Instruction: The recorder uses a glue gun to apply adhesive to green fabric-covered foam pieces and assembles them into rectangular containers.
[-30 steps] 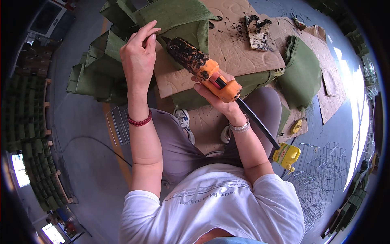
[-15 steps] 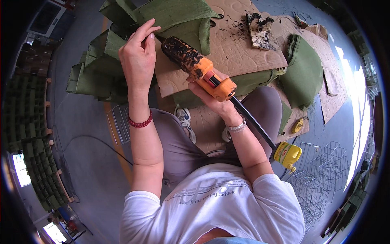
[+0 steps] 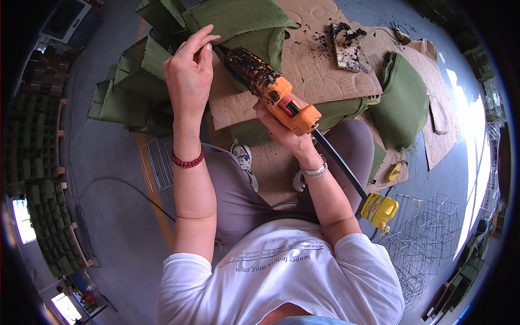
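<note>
My right hand (image 3: 286,130) is closed around the handle of an orange glue gun (image 3: 303,118). Thick black residue crusts its front half, and a long black rod (image 3: 338,160) runs out of its rear toward my right side. The nozzle end points up and left at a folded green fabric piece (image 3: 238,24) and is partly lost against it. Just left of the nozzle, my left hand (image 3: 188,76) has thumb and fingers drawn together in a pinch at the fabric's near edge. Exactly how much cloth lies between those fingertips is hard to see.
Brown cardboard (image 3: 319,76) lies under the work, with a black-smeared board (image 3: 349,47) on it. Folded green fabric (image 3: 403,103) is at right, near a yellow jug (image 3: 380,210) and wire racks (image 3: 428,227). A cable (image 3: 135,187) crosses the floor at left.
The glue gun has shifted slightly to the right, its nozzle end a little farther from my left fingers. My left hand has moved slightly right and keeps its pinch.
</note>
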